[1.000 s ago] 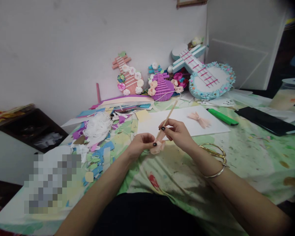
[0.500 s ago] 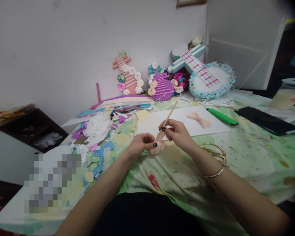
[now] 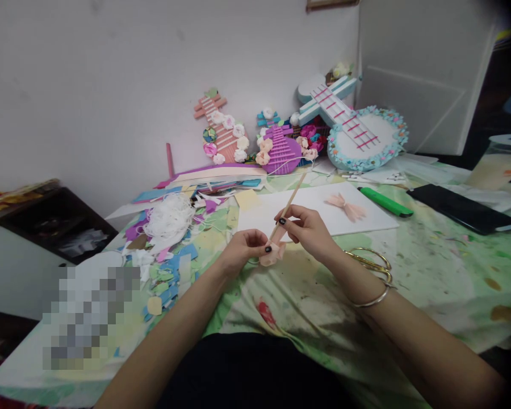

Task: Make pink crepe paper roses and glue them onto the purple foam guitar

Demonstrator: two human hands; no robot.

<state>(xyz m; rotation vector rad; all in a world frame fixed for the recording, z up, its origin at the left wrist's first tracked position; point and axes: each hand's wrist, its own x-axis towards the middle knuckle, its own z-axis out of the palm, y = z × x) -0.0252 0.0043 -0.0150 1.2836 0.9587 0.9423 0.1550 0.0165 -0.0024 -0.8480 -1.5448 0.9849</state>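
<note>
From my remote seat, the head camera shows one table spread with a green, white and yellow stained cloth (image 3: 443,278). At the back leans one large white-and-pale-blue guitar-shaped ornament (image 3: 361,133), rimmed with small blue flowers. In front of it lies one flat white rectangular board (image 3: 313,196). To the right are one flat black rectangular phone-like object (image 3: 460,209) and one clear lidded jar (image 3: 498,165); the blue mark on its lid is too small to read. Two smaller instrument-shaped ornaments, one pink (image 3: 225,142) and one purple (image 3: 283,150), stand against the wall, trimmed with paper-like blooms. One tangled heap of white string (image 3: 168,218) sits on the left.

My two hands meet near the middle. The left hand (image 3: 247,247) pinches one ruffled peach paper piece (image 3: 271,259) between thumb and fingers, at the board's near edge. The right hand (image 3: 306,227) grips one thin straw-coloured stick (image 3: 296,187), slanted, its lower end at the paper. One green plastic cutter (image 3: 385,201) lies beyond, one pair of gold-handled scissors (image 3: 372,264) beside the right wrist, and one tied peach bundle (image 3: 346,207) on the board.
</note>
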